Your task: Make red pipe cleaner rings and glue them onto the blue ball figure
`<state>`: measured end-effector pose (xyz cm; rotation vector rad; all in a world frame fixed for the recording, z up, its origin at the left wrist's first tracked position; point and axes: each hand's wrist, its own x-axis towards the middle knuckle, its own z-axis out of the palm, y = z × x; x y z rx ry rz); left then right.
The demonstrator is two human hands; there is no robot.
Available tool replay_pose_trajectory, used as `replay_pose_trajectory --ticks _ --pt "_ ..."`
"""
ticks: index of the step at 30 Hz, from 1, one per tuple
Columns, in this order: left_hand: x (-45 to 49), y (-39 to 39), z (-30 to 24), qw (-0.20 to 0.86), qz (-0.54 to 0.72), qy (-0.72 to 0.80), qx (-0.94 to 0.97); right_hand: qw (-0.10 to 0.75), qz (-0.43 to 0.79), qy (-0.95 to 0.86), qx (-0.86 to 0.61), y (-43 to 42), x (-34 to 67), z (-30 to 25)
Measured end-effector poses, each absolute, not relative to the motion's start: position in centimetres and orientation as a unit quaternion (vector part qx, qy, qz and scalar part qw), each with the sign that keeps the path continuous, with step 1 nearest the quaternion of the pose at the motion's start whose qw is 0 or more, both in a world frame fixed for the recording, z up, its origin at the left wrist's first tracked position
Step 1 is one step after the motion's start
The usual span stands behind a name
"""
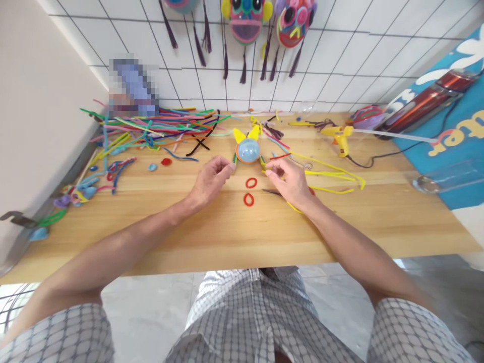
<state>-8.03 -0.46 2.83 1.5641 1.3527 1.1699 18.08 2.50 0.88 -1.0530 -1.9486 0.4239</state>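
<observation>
In the middle of the table stands a small craft figure (pixel 248 150) with a pale blue, see-through round body, an orange rim and yellow ears. A short green pipe-cleaner limb sticks out on each side. My left hand (pixel 214 180) is closed, thumb and finger pinched at the tip of the left green limb (pixel 235 158). My right hand (pixel 290 181) pinches at the end of the right green limb (pixel 262 161). Two red pipe-cleaner loops (pixel 251 183) lie between my hands. A dark pointed blade (pixel 271 192) shows partly under my right hand.
Pipe cleaners (pixel 177 126) in many colours pile up at the back left. Long yellow pipe cleaners (pixel 333 175) lie right of my hand. A yellow glue gun (pixel 341 138) with its cord and a red flask (pixel 427 101) are at right. Finished masks (pixel 246 22) hang on the tiled wall.
</observation>
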Motion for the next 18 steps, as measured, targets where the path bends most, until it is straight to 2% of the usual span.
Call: replay_pose_trajectory --ticks 7,10,13,18 --pt "-6.4 -3.9 1.4 0.197 0.186 0.494 0.826 0.383 0.112 -0.854 -0.333 1.6 17.4 0.2" --pt "-5.6 -4.0 1.1 0.164 0.112 0.47 0.86 0.39 0.099 -0.859 -0.318 1.4 17.3 0.2" --pt "-5.6 -3.7 1.0 0.196 0.141 0.472 0.848 0.394 0.099 -0.854 -0.325 1.1 17.4 0.7" --pt "-6.1 -3.7 1.4 0.344 0.276 0.507 0.74 0.382 0.152 -0.841 -0.351 0.2 17.4 2.1"
